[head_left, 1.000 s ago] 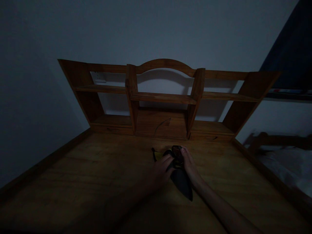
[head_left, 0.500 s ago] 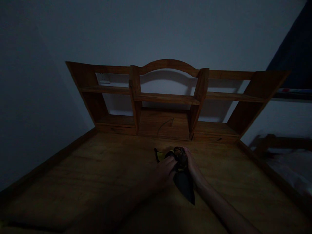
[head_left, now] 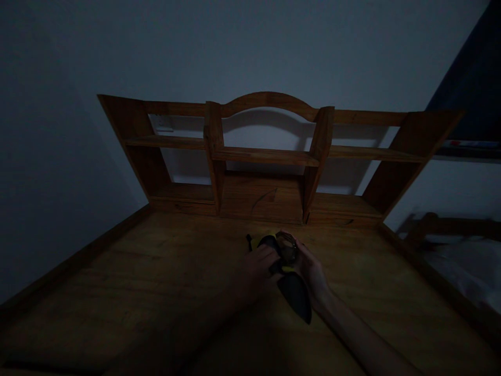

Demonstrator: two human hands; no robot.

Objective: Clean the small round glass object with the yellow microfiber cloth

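Over the wooden desk my left hand (head_left: 261,267) closes its fingers round a black-and-yellow bundle (head_left: 268,241). A dark, pointed, trowel-like blade (head_left: 295,297) sticks out of it toward me, its tip down and to the right. A thin dark end with some yellow shows at the far left of the bundle. My right hand (head_left: 313,271) is curled round the right side of a roundish, glossy brown thing (head_left: 287,249), pressed against the bundle. Dim light and blur hide its exact kind. The left palm and the underside of the bundle are hidden.
A wooden desk top (head_left: 188,261) spreads under both hands. Behind it stands a wooden shelf unit (head_left: 266,155) with small drawers at its base, against a pale wall (head_left: 250,47). A dark curtain (head_left: 469,94) hangs at the right, above a pale heap of cloth (head_left: 465,271).
My right hand has opened out slightly and turned around the brown thing, showing more of it. The bundle has shifted a little up; my left hand stays on it. The view has moved slightly.
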